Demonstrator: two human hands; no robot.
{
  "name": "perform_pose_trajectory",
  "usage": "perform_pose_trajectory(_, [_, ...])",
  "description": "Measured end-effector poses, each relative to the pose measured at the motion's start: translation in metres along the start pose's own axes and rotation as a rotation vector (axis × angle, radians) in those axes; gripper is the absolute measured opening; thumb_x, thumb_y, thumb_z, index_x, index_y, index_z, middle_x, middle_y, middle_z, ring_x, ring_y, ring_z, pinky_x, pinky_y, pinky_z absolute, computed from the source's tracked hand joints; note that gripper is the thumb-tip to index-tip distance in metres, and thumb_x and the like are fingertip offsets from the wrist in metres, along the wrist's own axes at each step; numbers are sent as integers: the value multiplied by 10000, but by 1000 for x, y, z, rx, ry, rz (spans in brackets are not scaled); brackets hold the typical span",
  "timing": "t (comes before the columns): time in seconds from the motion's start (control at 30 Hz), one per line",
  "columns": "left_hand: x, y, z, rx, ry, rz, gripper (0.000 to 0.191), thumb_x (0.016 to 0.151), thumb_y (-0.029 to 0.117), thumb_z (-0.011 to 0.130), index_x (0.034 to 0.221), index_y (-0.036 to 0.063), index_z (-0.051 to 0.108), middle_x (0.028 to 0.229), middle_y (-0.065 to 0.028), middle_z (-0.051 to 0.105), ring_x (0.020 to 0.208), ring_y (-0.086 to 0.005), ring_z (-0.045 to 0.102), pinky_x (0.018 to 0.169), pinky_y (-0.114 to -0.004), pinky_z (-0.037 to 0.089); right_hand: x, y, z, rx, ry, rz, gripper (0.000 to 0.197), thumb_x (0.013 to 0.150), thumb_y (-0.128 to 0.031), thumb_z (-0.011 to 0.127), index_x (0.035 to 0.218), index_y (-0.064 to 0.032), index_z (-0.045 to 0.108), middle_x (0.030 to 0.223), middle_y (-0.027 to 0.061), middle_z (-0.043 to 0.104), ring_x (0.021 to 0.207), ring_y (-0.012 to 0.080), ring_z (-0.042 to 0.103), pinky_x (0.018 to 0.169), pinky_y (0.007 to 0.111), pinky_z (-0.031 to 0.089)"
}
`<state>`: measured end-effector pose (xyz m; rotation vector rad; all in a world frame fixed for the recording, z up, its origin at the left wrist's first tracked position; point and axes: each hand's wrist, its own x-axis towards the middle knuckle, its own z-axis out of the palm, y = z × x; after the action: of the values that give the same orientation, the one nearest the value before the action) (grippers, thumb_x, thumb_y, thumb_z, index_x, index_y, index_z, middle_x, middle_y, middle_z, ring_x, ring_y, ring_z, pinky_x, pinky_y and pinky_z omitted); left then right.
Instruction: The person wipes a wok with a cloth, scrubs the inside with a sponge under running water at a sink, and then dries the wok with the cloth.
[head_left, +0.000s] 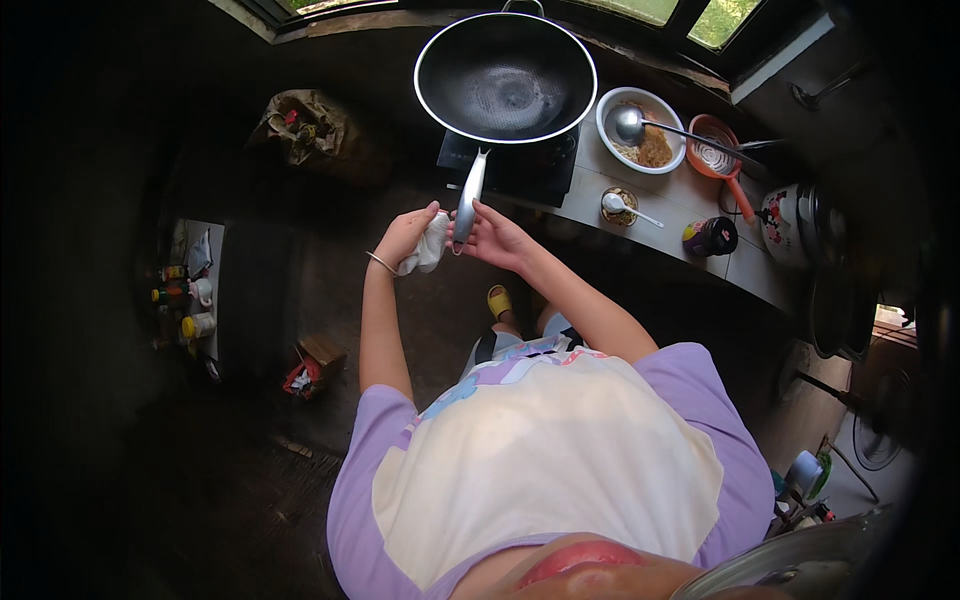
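Note:
A black wok (517, 94) with a pale rim rests on a black induction cooker (534, 176); its inside holds no food. Its metal handle (470, 196) points toward me. My right hand (496, 238) has that handle between the thumb and the fingers, whose tips show on its far side. Just to the left, my left hand (405, 238) grips a crumpled white cloth (427, 246) close beside the handle's end. The cloth hides part of the left fingers.
Right of the wok stand a white bowl (609, 144) of food with a ladle (628, 124), an orange strainer (703, 163), a small jar (619, 216) with a white spoon, a dark-lidded jar (709, 236) and a floral pot (780, 225). At left are a sack (300, 124) and a shelf (214, 292) of jars.

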<state>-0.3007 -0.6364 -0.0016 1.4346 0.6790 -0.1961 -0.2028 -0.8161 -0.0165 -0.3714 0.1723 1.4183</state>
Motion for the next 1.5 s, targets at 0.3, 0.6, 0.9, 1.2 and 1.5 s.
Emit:
perform_pose_trajectory(0.3, [31,-13,2,-133,-237,-45,451,942,457,447,955,28,583,847,-29,620,699,-108,597,631,-248,504,28,32,10,325,55,-159,150,903,-107,516,771,-93,445,520,-54,346,394,48,300,346,173,253])
perform_pose_trajectory(0.6, [64,-9,0,-228,-506,-159,396,950,419,455,978,49,593,885,-23,608,763,-90,570,671,-245,478,24,31,8,274,75,-202,200,912,-104,455,712,-97,437,454,-61,314,331,41,264,292,169,224])
perform_pose_trajectory(0.9, [67,16,26,-345,-959,-96,350,903,285,561,1098,-6,564,1045,-84,606,893,-147,595,799,-281,498,10,44,-1,383,-175,-241,103,880,-44,419,802,-57,485,448,-55,336,323,31,315,289,167,279])
perform_pose_trajectory(1.2, [67,38,11,-201,-781,-81,305,850,254,638,985,-19,614,871,-79,642,772,-133,613,744,-256,506,37,44,-3,395,-439,-272,103,883,-35,405,835,-52,495,455,-45,340,341,39,347,321,169,294])
perform_pose_trajectory(1.5, [86,41,15,-103,-725,-4,308,862,252,623,988,-29,623,836,-54,634,741,-109,597,688,-232,493,52,26,-20,448,-559,-212,102,894,-61,442,807,-65,494,462,-45,343,356,45,349,336,183,296])
